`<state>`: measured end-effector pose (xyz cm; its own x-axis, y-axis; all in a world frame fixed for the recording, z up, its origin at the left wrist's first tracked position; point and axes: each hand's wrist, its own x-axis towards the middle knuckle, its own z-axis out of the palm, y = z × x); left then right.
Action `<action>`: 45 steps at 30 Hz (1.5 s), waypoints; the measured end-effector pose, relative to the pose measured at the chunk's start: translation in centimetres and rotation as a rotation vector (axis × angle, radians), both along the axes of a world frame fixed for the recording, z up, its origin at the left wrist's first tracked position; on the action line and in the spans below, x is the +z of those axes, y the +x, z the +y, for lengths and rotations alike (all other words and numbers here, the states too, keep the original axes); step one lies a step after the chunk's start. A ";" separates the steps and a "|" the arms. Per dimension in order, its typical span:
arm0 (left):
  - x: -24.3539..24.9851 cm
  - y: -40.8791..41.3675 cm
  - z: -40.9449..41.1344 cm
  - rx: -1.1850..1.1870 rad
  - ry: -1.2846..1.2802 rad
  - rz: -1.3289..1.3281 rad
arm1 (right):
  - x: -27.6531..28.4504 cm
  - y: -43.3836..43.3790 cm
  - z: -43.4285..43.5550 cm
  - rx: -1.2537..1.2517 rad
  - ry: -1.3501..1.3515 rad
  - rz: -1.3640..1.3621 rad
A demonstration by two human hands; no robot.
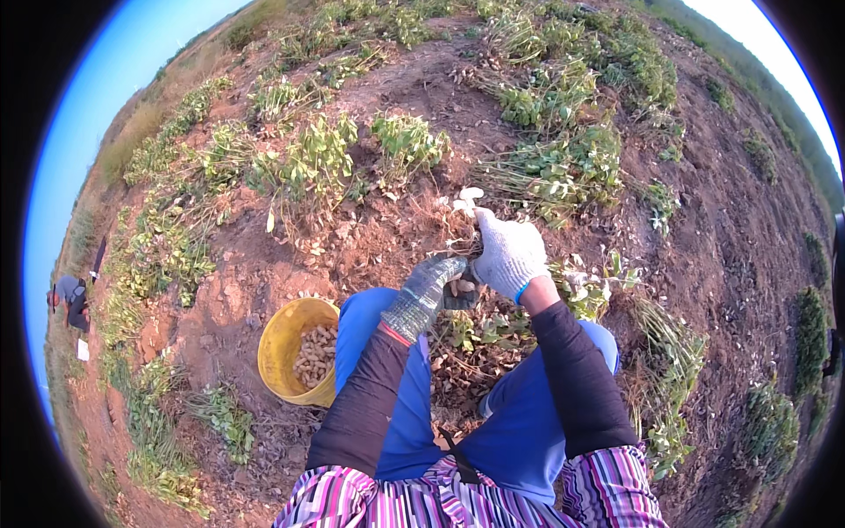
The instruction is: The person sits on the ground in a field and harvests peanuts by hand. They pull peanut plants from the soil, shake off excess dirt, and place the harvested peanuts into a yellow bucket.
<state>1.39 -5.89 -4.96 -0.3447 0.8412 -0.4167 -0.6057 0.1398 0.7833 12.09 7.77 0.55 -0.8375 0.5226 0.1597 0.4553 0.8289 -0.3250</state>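
My right hand [509, 252], in a white knit glove, grips the root end of a pulled peanut plant, with pale peanut pods [468, 200] showing at its fingertips. Close beside it, my left hand [426, 290] wears a grey-green glove and has several peanut pods [461, 286] in its curled fingers. Thin brown roots [455, 231] spread above both hands, and the leafy part of the plant [485, 330] hangs below them between my knees. A yellow bucket [280, 350] partly filled with peanut pods [317, 353] stands by my left knee.
Uprooted peanut plants [317, 158] lie in rows ahead, with more heaps [574, 165] ahead to the right. Others [667, 376] lie beside my right leg. Brown soil [251, 277] with dry leaves surrounds me. Another person [71, 300] bends down at the far left, near a white object [82, 350].
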 end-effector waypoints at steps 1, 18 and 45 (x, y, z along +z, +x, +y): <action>0.2 0.1 -0.1 0.006 0.003 -0.037 | 0.0 0.0 -0.1 0.001 0.007 0.006; 1.0 6.1 0.0 0.285 0.011 -0.711 | -4.2 -0.9 -0.4 0.020 0.056 -0.031; 6.2 -1.9 -15.8 0.206 -0.429 1.967 | -1.9 1.8 4.9 0.119 -0.525 0.112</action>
<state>-0.46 -21.72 1.21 -0.5486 0.7062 0.4475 0.8321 0.5131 0.2104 13.86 12.64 -1.34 -0.8884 0.4590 -0.0058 0.3077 0.5861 -0.7495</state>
